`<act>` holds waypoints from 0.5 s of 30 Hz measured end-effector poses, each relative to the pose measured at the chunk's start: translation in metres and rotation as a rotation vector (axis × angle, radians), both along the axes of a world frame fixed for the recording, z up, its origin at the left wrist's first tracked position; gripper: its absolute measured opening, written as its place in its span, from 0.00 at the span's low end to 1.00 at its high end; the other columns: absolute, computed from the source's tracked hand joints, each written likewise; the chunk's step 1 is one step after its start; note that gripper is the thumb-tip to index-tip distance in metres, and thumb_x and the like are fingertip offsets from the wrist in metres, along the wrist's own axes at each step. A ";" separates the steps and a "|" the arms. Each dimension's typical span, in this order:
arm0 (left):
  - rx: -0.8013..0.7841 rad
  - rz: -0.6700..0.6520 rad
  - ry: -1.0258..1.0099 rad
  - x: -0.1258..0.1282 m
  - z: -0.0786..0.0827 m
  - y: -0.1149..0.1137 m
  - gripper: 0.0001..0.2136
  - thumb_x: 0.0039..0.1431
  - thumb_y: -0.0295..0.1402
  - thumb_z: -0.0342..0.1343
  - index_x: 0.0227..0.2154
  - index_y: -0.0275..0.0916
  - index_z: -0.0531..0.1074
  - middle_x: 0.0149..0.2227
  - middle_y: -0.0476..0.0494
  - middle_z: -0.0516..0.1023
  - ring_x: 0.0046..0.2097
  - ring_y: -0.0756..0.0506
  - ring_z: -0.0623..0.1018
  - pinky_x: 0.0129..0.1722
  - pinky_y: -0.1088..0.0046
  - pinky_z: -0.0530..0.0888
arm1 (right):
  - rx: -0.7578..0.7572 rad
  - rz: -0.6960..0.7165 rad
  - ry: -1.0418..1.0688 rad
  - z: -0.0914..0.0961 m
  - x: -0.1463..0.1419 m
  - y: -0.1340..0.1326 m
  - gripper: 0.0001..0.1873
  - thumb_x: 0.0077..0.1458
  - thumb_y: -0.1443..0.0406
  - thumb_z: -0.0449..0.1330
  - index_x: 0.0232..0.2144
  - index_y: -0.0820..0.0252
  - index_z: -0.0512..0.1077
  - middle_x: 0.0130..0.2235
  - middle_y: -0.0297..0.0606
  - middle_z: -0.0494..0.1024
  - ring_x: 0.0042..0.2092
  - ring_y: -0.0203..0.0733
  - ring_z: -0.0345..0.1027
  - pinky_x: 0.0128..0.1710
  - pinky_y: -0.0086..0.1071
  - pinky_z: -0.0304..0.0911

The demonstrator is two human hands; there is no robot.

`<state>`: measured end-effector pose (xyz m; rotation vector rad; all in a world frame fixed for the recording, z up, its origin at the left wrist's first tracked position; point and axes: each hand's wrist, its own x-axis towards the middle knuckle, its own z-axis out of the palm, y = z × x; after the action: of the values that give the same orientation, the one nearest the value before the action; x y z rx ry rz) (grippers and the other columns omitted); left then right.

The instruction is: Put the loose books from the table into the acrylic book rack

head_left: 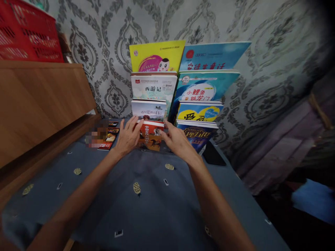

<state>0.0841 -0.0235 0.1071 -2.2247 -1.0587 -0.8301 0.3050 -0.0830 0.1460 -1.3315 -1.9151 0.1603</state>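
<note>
We're framing a flat, rectangular red book (149,141) between our loosely curved left hand (128,135) and right hand (178,140) — whether gripping or merely touching, we can't tell.

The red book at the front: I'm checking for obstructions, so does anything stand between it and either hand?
Nothing visible does: the left hand is at the left edge of the red book, the right hand at its right edge. The pale book stands behind it, not between.

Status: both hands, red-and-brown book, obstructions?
Left hand at left edge of standing red-and-brown paper book; right hand at right edge. Dark-blue paper book close beside right hand. Nothing visibly blocking either.
</note>
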 end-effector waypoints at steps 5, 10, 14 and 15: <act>0.021 -0.010 -0.033 -0.004 -0.005 -0.004 0.27 0.67 0.27 0.46 0.68 0.39 0.51 0.67 0.30 0.61 0.69 0.37 0.60 0.67 0.47 0.54 | -0.017 0.044 0.009 0.006 0.000 -0.007 0.26 0.62 0.58 0.53 0.59 0.63 0.67 0.44 0.49 0.80 0.39 0.49 0.74 0.41 0.44 0.69; 0.035 0.021 -0.132 -0.028 -0.033 -0.008 0.29 0.67 0.28 0.46 0.68 0.34 0.47 0.67 0.26 0.59 0.71 0.38 0.56 0.68 0.50 0.54 | 0.049 0.001 -0.003 0.014 0.004 -0.013 0.23 0.62 0.57 0.54 0.54 0.63 0.72 0.42 0.48 0.80 0.38 0.50 0.74 0.41 0.45 0.69; -0.213 0.264 -0.145 -0.064 -0.067 0.000 0.28 0.66 0.33 0.46 0.67 0.30 0.51 0.69 0.22 0.55 0.72 0.34 0.54 0.67 0.45 0.55 | 0.126 0.011 0.056 0.024 0.005 -0.021 0.22 0.62 0.57 0.54 0.54 0.61 0.73 0.49 0.49 0.79 0.40 0.49 0.75 0.41 0.45 0.70; -0.291 0.361 -0.139 -0.074 -0.074 0.003 0.28 0.66 0.35 0.46 0.67 0.29 0.53 0.69 0.21 0.53 0.72 0.32 0.53 0.66 0.43 0.55 | 0.131 0.017 0.067 0.026 0.004 -0.024 0.22 0.62 0.58 0.53 0.53 0.61 0.74 0.50 0.49 0.79 0.41 0.49 0.76 0.41 0.44 0.71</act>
<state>0.0101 -0.0204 0.0333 -2.1255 -1.6804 -0.7134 0.3093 -0.1069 0.1722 -1.2089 -1.8487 0.0847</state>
